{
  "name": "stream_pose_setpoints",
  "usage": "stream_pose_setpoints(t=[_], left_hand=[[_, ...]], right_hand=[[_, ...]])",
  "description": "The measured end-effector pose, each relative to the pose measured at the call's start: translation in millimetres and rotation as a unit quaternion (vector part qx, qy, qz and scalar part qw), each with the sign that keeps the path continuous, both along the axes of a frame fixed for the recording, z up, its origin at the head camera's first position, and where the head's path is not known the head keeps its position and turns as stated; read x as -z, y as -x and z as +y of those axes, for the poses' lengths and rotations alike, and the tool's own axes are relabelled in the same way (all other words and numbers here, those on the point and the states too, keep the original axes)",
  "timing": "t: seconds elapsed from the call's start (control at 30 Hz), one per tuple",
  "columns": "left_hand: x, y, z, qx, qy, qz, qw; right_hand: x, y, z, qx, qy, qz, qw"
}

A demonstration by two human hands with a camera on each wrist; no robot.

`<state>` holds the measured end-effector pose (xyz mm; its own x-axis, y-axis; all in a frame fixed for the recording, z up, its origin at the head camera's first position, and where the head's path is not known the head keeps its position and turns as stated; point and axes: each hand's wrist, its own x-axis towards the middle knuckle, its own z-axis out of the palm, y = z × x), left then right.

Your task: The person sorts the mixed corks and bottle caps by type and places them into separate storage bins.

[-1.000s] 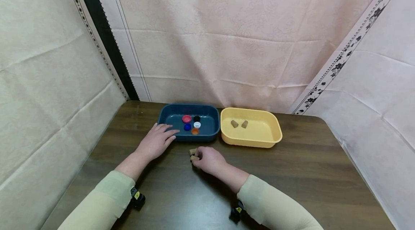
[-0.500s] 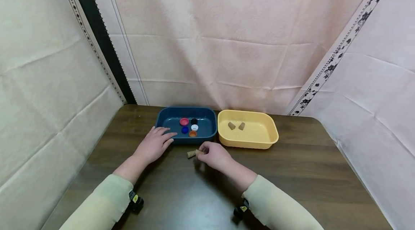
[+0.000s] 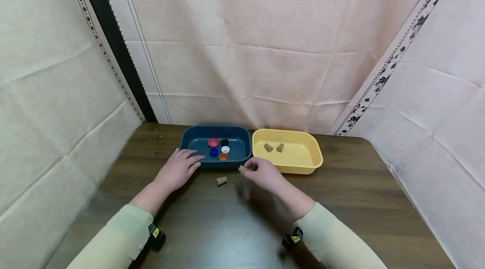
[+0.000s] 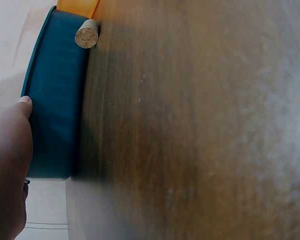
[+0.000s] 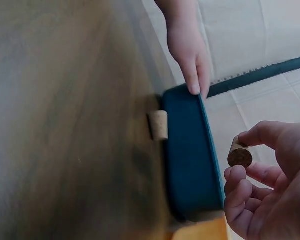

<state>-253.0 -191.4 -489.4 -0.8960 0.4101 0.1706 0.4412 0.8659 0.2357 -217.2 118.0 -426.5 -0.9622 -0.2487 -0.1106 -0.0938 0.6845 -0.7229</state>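
My right hand (image 3: 267,173) pinches a cork (image 5: 240,154) between thumb and fingertips, raised above the table near the front of the yellow tray (image 3: 291,169). A second cork (image 3: 221,181) lies on its side on the table, in front of the blue tray (image 3: 217,165). My left hand (image 3: 177,171) rests at that tray's near left rim, fingers extended over it; the left wrist view shows its thumb touching the rim. Inside the blue tray are several bottle caps, among them a red cap (image 3: 213,142) and a white cap (image 3: 225,150).
Two more corks, a left cork (image 3: 268,147) and a right cork (image 3: 280,147), lie in the yellow tray, which stands close beside the blue one. The wooden table (image 3: 212,227) ends at a pale cloth backdrop (image 3: 242,71).
My right hand has picked up one of the two corks on the table and carried it up and right toward the yellow tray. The left hand stays at the blue tray.
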Motion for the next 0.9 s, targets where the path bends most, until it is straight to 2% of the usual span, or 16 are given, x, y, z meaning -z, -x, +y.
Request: stream_pose_setpoints(t=[0.33, 0.57, 0.9], left_hand=[[0.9, 0.8, -0.4, -0.001, -0.001, -0.004, 1.0], [3.2, 1.6, -0.3, 0.003, -0.001, -0.002, 1.0], [2.3, 1.6, -0.1, 0.002, 0.002, -0.002, 1.0]], right_hand=[[-21.4, 22.7, 44.3, 0.055, 0.017, -0.015, 0.998], [-25.1, 40.5, 80.4, 0.075, 0.04, -0.04, 0.996], [-32.4, 64.1, 113.8, 0.1, 0.085, -0.079, 0.988]])
